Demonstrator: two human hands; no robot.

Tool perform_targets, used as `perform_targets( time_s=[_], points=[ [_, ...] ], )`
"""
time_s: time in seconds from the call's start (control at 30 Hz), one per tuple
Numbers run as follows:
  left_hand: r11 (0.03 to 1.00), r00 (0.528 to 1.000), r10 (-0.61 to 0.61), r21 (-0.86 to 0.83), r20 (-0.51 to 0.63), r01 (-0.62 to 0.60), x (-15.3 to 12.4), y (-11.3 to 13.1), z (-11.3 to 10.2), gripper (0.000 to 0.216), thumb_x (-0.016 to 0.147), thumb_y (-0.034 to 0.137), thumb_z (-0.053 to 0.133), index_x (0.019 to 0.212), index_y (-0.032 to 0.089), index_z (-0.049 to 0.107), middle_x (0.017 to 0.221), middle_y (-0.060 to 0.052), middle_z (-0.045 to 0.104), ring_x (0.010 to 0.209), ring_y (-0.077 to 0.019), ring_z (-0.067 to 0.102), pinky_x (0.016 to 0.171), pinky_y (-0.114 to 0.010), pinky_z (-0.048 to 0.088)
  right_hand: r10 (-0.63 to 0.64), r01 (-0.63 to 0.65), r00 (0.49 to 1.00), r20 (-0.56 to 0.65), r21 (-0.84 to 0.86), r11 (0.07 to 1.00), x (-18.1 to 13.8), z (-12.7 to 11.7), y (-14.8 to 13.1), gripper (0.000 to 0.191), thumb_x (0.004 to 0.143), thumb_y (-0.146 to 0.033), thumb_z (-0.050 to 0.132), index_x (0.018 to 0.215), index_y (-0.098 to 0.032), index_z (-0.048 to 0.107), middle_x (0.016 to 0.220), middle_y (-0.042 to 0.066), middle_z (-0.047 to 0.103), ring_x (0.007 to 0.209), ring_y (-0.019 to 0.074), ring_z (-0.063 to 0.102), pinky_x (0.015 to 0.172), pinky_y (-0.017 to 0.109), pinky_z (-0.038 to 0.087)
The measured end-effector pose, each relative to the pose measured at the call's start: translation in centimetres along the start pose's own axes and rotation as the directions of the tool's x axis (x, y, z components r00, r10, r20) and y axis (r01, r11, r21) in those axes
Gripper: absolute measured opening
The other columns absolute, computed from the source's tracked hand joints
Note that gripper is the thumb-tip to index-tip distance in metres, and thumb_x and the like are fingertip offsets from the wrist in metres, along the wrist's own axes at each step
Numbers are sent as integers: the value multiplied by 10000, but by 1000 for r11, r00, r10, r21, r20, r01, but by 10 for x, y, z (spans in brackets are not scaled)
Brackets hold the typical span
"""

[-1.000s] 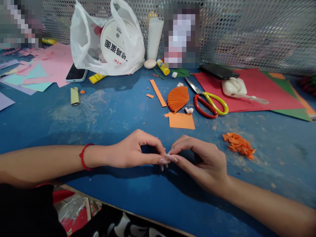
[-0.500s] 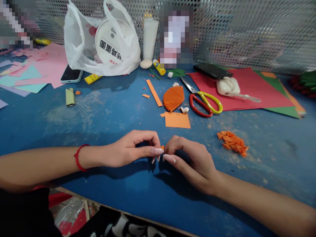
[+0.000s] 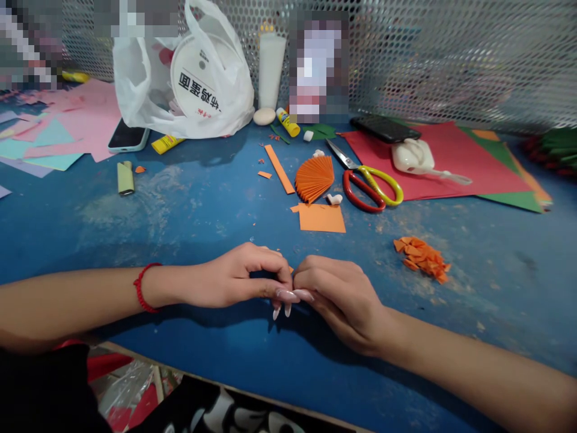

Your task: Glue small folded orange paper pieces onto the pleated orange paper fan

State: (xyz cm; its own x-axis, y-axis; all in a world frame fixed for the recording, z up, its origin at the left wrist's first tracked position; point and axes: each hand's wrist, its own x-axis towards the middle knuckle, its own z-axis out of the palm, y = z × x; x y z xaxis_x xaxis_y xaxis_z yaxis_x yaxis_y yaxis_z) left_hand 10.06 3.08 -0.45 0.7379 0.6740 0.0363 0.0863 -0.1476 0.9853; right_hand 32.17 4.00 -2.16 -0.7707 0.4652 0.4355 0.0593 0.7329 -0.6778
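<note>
My left hand (image 3: pixel 238 279) and my right hand (image 3: pixel 336 294) rest on the blue table (image 3: pixel 202 204), fingertips pressed together. Between them they pinch a small orange paper piece (image 3: pixel 291 270), of which only a corner shows. A red cord bracelet (image 3: pixel 140 287) circles my left wrist. Behind my hands lie an orange paper square (image 3: pixel 321 218), a pleated orange paper fan (image 3: pixel 314 178) and an orange strip (image 3: pixel 279 169). To the right sits a pile of small folded orange pieces (image 3: pixel 422 257).
Red-and-yellow scissors (image 3: pixel 367 183) lie by red and green paper sheets (image 3: pixel 473 165) with a white object (image 3: pixel 411 156) and a black phone (image 3: pixel 383 128). A white plastic bag (image 3: pixel 189 78), glue sticks (image 3: pixel 287 121), a lighter (image 3: pixel 125 178), another phone (image 3: pixel 127 136) and pink paper (image 3: pixel 85 120) sit at the back; a mesh wall stands behind.
My fingers have closed tighter around the small orange piece, and both hands have drawn together. The camera has shifted slightly right.
</note>
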Motion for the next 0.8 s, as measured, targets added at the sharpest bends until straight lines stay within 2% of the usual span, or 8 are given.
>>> perform_targets(
  time_s=[0.4,0.53,0.7,0.8],
  points=[
    [996,996,89,-21,20,-88,2,-3,-1,146,917,212,639,811,147,716,828,-83,753,822,-145,677,856,-263,499,-63,63,998,1,19,998,2,3,-1,277,1046,-254,325,859,-199,522,737,27,609,641,126,516,611,248,394],
    [999,998,50,-4,45,-49,3,0,-2,97,873,182,687,802,140,738,823,-80,766,800,-150,689,883,-284,493,-103,104,994,20,-63,993,3,3,-2,340,1049,-247,276,806,-198,508,695,24,588,597,133,475,573,262,361],
    [996,993,-63,65,95,57,5,3,-1,105,826,243,748,744,176,748,806,-19,785,785,-132,690,1093,-344,354,-210,221,975,72,-230,948,6,5,-4,379,1042,-214,310,733,-198,529,638,-7,542,549,130,426,537,284,305],
    [992,991,-106,79,83,99,5,1,2,127,815,278,751,727,186,748,793,2,784,766,-122,681,1104,-339,342,-256,270,963,88,-324,907,8,5,-7,388,1036,-192,317,714,-198,534,610,-15,521,538,133,405,518,293,280]
  ],
)
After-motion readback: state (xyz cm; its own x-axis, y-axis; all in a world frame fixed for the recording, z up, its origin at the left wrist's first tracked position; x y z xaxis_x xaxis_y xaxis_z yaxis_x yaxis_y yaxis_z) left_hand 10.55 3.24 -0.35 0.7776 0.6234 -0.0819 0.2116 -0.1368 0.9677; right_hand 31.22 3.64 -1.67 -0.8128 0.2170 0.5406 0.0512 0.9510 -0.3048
